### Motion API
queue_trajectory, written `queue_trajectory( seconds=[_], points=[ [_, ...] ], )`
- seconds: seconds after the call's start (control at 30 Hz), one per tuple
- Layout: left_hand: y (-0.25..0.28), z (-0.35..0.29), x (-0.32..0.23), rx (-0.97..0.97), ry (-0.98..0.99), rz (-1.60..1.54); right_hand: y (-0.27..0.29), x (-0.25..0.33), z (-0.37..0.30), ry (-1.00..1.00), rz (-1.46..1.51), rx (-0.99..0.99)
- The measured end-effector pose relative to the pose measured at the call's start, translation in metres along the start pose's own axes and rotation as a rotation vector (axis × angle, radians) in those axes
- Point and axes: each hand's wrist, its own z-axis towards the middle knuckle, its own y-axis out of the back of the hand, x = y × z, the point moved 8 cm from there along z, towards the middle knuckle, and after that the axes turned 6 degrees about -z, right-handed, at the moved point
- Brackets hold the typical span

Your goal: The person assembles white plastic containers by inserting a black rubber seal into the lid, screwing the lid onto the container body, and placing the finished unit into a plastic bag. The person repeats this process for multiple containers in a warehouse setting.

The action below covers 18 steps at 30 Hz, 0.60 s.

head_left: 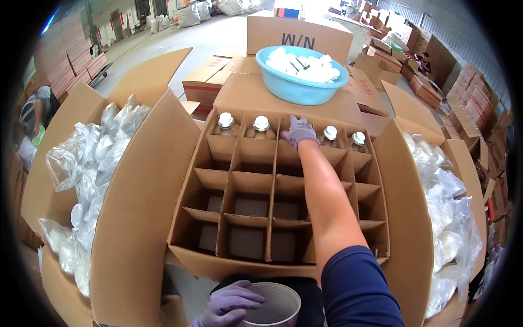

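Observation:
A large open carton (185,248) with cardboard dividers (251,180) stands in front of me. My right hand (300,132), in a grey-purple glove, reaches over its far row at the middle compartment. Its fingers are bent downward, closed round something the hand itself hides. Clear bottles with white caps stand in the far row on both sides: one bottle (261,126) to the left, another bottle (330,135) to the right. Low in front of me, my left hand (231,305), also gloved, grips the rim of a grey bucket (280,305), fingers over its edge.
A blue basin (302,92) heaped with white caps (299,64) sits beyond the carton. Open boxes of bagged clear plastic items flank me, a left box (128,207) and a right box (400,218). Another person (38,111) is at the far left.

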Motion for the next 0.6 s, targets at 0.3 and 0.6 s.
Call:
queue_trajectory(
  seconds=[0.3, 0.6],
  points=[
    [0.023, 0.089, 0.035, -0.332, 0.350, -0.814, 0.179, 0.044, -0.226, 0.674, 0.008, -0.920],
    [-0.009, 0.073, -0.016, -0.159, 0.173, -0.918, 0.214, 0.029, -0.415, 0.705, 0.379, -0.653]
  ],
)
